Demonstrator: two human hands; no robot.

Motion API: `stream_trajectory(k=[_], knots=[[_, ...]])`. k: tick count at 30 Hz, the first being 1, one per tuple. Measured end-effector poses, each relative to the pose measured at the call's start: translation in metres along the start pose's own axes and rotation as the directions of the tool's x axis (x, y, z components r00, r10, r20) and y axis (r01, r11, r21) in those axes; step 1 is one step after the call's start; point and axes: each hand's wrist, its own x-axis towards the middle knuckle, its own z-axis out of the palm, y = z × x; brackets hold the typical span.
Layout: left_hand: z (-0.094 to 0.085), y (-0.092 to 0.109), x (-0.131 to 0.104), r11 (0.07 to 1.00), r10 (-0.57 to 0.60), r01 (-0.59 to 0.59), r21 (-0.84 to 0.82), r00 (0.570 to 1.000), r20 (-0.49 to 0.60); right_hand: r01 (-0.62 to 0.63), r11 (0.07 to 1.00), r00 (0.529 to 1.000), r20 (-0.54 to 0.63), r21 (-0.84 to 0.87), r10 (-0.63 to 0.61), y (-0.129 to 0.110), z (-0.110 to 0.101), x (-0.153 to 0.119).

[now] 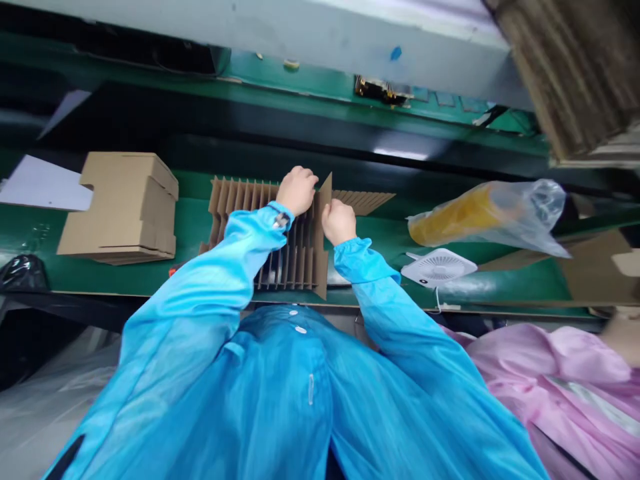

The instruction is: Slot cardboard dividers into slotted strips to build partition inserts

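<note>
A row of upright brown cardboard dividers [239, 200] stands on the green bench in front of me. Over its top right part is my left hand [297, 189], fingers bent and pressed together at the dividers' upper edges; what they grip is hidden. My right hand [339, 221] is closed on the edge of a cardboard sheet [321, 257] at the row's right end, which stands nearly upright. Behind that hand, more cardboard strips [365, 200] lie slanted to the right. Narrow dark gaps show between the dividers below my left hand.
Folded cardboard boxes [117, 203] are stacked at the left. To the right are a yellow roll in clear plastic [457, 213] and a small white fan [440, 268]. A grey shelf edge [300, 33] crosses above. A person's pink sleeve [560, 360] shows at lower right.
</note>
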Motion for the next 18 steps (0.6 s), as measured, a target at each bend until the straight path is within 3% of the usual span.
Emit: stream_trajectory(k=[2, 5, 12, 18], knots=[[0.012, -0.002, 0.038, 0.998, -0.054, 0.046, 0.05, 0.983, 0.173, -0.008, 1.0, 1.0, 0.013, -0.01, 0.009, -0.002, -0.001, -0.001], [0.03, -0.002, 0.064, 0.991, -0.121, 0.1, 0.088, 0.951, 0.285, -0.033, 0.999, 0.998, 0.044, -0.02, 0.034, -0.003, -0.004, -0.002], [0.041, -0.009, 0.063, 0.992, -0.085, 0.052, 0.115, 0.948, 0.306, -0.044, 0.999, 0.996, 0.072, -0.011, 0.045, -0.002, -0.007, -0.001], [0.046, -0.013, 0.063, 0.994, -0.067, 0.036, 0.105, 0.947, 0.315, -0.031, 0.999, 0.992, 0.122, -0.016, 0.033, 0.0, 0.007, 0.012]])
